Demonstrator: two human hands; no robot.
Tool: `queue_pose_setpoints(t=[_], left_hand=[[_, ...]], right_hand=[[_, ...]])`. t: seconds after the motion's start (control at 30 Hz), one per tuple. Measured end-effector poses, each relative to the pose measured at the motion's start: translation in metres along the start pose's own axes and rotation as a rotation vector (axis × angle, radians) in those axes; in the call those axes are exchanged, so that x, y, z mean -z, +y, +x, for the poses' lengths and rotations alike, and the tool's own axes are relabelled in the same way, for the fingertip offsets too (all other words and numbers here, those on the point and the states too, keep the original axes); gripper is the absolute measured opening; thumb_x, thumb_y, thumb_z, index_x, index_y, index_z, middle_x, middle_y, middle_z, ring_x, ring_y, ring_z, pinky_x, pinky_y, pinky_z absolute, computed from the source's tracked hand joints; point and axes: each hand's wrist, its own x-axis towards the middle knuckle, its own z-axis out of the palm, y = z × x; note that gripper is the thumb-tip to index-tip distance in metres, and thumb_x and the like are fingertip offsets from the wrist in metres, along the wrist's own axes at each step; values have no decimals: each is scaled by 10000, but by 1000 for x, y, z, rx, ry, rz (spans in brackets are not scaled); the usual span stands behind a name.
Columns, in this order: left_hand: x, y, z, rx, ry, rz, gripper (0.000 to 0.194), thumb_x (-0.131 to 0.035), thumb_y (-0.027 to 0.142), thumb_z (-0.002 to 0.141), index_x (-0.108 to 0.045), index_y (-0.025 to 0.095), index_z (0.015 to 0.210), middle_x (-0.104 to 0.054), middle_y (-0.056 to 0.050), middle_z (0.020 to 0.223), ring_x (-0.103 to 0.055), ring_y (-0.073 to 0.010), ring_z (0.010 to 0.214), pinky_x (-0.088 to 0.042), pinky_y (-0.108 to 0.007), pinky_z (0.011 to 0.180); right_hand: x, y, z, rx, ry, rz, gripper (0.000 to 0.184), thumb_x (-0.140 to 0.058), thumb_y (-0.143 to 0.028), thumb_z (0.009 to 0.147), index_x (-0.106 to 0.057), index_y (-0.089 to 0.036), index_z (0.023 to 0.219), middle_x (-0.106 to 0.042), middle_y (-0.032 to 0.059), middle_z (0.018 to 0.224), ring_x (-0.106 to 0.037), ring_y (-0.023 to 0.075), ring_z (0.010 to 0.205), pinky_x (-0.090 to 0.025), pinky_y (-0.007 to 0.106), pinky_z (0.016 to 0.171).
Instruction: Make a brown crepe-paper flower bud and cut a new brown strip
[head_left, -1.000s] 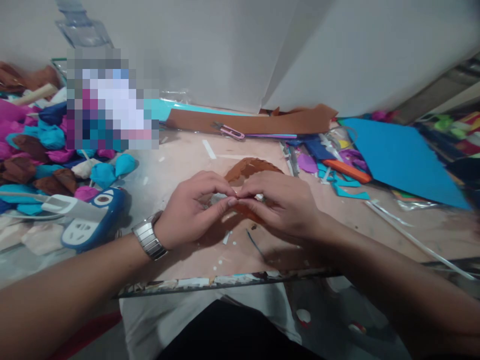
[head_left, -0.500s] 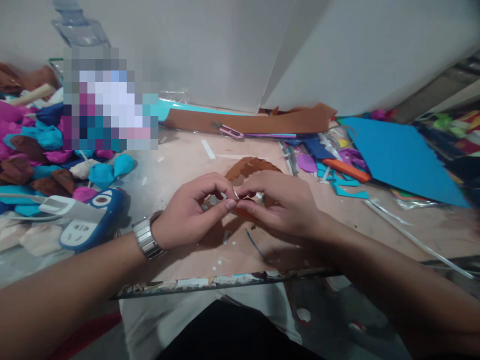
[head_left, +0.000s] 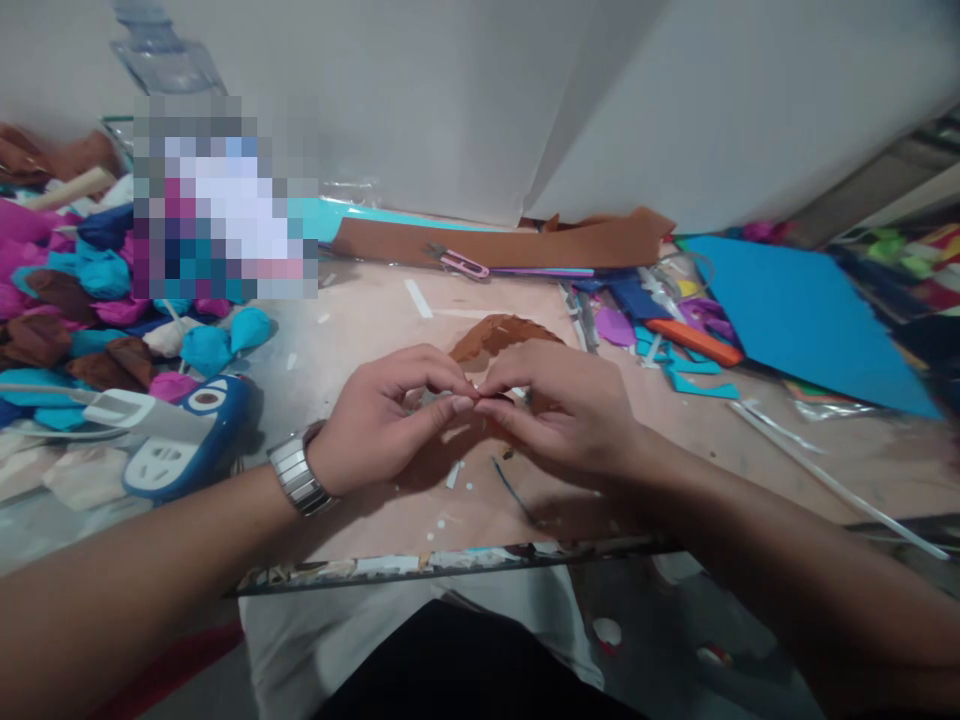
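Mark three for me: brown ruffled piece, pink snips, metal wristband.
Brown ruffled piece (head_left: 501, 332): head view, on its far curve.
Pink snips (head_left: 454, 259): head view, on the handle.
Metal wristband (head_left: 299, 474): head view, on the links.

The curved brown strip (head_left: 501, 336) looks matt, papery — the wristband (head_left: 301, 474), shiny metal.

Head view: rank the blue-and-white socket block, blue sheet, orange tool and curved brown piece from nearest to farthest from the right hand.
From the right hand:
1. Curved brown piece, its arc showing just beyond the fingers.
2. Orange tool, to the right.
3. Blue sheet, farther right.
4. Blue-and-white socket block, far left, past the left hand.
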Motion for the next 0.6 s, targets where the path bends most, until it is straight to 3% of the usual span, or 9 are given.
queue_pose_setpoints(t=[0.27, 0.6], left_hand=[[-1, 1, -1, -20, 16, 27, 145, -776, 206, 936, -858, 235, 1052, -800, -60, 1015, -737, -135, 908, -595, -250, 855], [-3, 2, -2, 31, -13, -12, 164, -720, 215, 977, -850, 224, 1077, -772, -71, 1040, -732, -154, 966, -584, -262, 874]], right_hand=[[1, -2, 2, -55, 31, -28, 104, -739, -307, 983, -741, -217, 1036, -798, 22, 955, -737, 159, 872, -572, 294, 829], [0, -1, 1, -36, 35, -20, 125, -772, -295, 961, -738, -205, 1042, -802, 21, 971, -736, 152, 885, -569, 281, 843]])
